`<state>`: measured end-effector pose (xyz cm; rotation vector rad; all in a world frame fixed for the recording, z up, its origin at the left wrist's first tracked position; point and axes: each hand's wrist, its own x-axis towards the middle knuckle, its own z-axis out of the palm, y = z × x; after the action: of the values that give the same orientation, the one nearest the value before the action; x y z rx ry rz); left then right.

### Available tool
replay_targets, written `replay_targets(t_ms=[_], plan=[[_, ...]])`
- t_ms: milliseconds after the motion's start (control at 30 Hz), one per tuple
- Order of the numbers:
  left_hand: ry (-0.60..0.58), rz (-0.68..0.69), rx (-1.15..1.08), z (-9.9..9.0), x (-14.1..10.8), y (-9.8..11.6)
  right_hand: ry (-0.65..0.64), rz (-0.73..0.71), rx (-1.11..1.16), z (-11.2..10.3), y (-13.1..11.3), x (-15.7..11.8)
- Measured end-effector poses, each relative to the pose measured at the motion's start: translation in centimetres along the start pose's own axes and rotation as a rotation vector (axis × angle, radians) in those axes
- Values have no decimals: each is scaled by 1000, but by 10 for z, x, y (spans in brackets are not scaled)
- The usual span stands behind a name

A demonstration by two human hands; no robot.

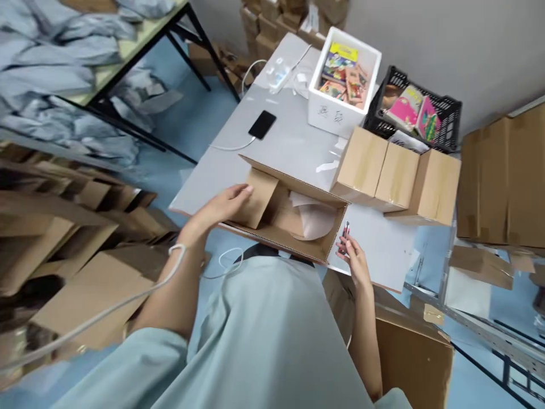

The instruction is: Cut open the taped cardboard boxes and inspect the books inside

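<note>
An open cardboard box (pixel 293 184) lies at the near edge of the grey table, with crumpled pale paper (pixel 315 217) inside its right part. My left hand (pixel 227 203) is at the box's left end, its fingers on the cardboard flap (pixel 259 196) there. Just right of the box, my right hand (pixel 354 255) holds a small, slim red and dark tool (pixel 345 229) between its fingers; the tool's exact kind is unclear.
On the table (pixel 232 128) are a black phone (pixel 262 124) with a cable, a white foam box (pixel 336 113) and a black crate (pixel 449 122) of colourful packs, and three closed cartons (pixel 395 170). Cartons crowd the floor at left.
</note>
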<state>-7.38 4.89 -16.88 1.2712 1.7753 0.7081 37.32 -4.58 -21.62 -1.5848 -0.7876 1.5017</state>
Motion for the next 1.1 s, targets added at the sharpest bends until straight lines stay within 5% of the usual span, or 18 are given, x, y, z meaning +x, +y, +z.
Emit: replay_targets(t_ms=[100, 267, 433, 533, 667, 767, 933, 1100], plan=[[-93, -42, -23, 3, -16, -19, -107, 6, -97, 15, -13, 2], [199, -104, 86, -6, -45, -59, -156, 13, -281, 32, -24, 10], [-4, -232, -332, -17, -63, -80, -270, -29, -317, 54, -20, -6], [41, -255, -462, -30, -88, -81, -281, -128, -337, 68, -16, -25], [157, -118, -588, -64, -147, -105, -301, -280, -452, 101, -9, -46], [266, -43, -672, -95, -203, -158, -317, -401, -528, 148, 1, -57], [473, -208, -936, -139, -308, -295, -303, -575, -704, 263, 38, -76], [753, -389, -1039, -167, -419, -418, -541, -570, -766, 394, 106, -104]])
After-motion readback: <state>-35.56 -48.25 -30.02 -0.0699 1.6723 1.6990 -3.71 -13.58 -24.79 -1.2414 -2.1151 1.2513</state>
